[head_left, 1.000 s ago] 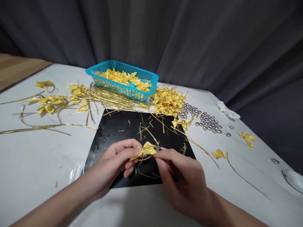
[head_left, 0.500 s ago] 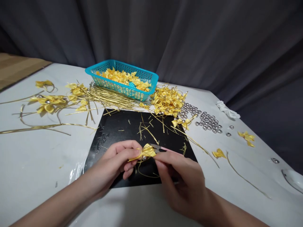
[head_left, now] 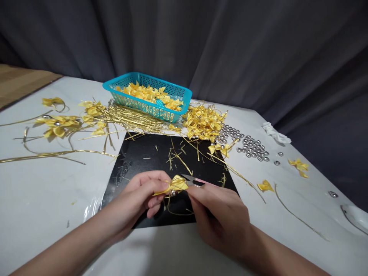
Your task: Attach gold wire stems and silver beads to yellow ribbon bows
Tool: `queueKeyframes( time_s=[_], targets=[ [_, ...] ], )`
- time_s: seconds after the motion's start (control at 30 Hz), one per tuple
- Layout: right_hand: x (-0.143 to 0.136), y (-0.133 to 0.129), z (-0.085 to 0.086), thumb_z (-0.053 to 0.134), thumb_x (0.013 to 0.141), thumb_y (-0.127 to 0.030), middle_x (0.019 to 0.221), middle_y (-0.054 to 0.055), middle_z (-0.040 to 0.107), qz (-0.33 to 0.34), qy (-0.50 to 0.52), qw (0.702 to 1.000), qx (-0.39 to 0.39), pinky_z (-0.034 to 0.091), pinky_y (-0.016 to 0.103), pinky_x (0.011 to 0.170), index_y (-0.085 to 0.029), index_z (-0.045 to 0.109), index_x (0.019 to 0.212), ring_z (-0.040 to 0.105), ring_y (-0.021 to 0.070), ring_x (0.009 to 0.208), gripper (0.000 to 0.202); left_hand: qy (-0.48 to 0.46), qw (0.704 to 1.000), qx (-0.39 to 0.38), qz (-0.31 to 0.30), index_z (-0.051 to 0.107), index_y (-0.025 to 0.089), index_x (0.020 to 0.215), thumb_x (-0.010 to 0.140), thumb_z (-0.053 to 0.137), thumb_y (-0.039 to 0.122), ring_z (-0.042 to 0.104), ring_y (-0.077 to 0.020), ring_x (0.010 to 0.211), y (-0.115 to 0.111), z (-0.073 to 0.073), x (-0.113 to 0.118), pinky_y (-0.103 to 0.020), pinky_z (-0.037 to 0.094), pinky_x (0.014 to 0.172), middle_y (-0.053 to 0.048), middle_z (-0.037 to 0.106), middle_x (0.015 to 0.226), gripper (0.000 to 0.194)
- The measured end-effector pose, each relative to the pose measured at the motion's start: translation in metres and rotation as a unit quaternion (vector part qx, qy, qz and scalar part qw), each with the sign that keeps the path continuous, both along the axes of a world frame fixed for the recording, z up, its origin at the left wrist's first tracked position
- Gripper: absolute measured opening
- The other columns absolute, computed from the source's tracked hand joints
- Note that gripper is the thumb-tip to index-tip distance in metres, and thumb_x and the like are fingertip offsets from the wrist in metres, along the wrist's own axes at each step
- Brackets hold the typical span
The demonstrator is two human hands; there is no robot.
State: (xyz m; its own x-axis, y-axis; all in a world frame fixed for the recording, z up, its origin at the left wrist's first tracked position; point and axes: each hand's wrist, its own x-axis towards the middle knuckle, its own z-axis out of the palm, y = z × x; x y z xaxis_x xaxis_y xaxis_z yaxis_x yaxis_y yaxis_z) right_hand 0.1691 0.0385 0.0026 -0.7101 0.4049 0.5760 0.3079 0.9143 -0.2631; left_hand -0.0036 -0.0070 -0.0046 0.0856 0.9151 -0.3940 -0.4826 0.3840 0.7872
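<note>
Between finger and thumb, my left hand (head_left: 143, 195) pinches a yellow ribbon bow (head_left: 178, 184) above the black mat (head_left: 143, 161). A silver bead (head_left: 173, 192) shows on the underside of the bow, and thin gold wire hangs below it. My right hand (head_left: 220, 214) is closed at the bow's right edge, with finger and thumb pressed together there. Pink-handled scissors (head_left: 202, 181) lie against that hand, their blades pointing left behind the bow; part of the handle is hidden by the fingers.
A teal basket (head_left: 169, 115) of yellow bows stands at the back, with gold wires (head_left: 135, 119) before it. Right of it are a heap of wired bows (head_left: 204, 122) and silver beads (head_left: 253, 148). More bows (head_left: 59, 122) lie left. A white cloth (head_left: 276, 133) is far right.
The bow has tilted slightly and shifted a little left in my left hand. My right fingers have drawn back slightly from it, and more of the scissor blades shows.
</note>
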Motion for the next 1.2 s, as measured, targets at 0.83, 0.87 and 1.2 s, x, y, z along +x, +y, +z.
queueKeyframes(
  time_s=[0.83,0.87,1.2],
  targets=[
    [-0.002,0.006,-0.008,0.042,0.081,-0.002,0.068,0.003,0.057,0.056,0.037,0.997,0.041,0.045,0.020,0.061,-0.011,0.054,0.098,0.055,0.0113,0.064,0.023,-0.017,1.000,0.006,0.014,0.060,0.014,0.056,0.065,0.067,0.024,0.024,-0.0005,0.035,-0.003,-0.001,-0.001,-0.010,0.019,0.032,0.008,0.038,0.040,0.015],
    [-0.002,0.006,-0.008,0.042,0.082,-0.002,0.068,0.003,0.057,0.063,0.043,0.996,0.037,0.046,0.020,0.061,-0.011,0.054,0.099,0.055,0.0114,0.064,0.023,-0.020,1.000,0.007,0.013,0.060,0.014,0.056,0.065,0.067,0.024,0.024,-0.0003,0.035,-0.003,-0.001,-0.001,-0.009,0.019,0.032,0.008,0.038,0.041,0.015],
    [-0.004,0.004,-0.012,0.042,0.082,-0.001,0.070,0.005,0.059,0.089,0.075,0.993,0.001,0.049,0.022,0.067,-0.010,0.054,0.104,0.057,0.0128,0.071,0.027,-0.052,0.999,-0.002,0.003,0.061,0.013,0.054,0.063,0.070,0.024,0.020,0.0004,0.035,-0.002,-0.001,-0.002,-0.007,0.019,0.030,0.009,0.036,0.042,0.017]
  ],
)
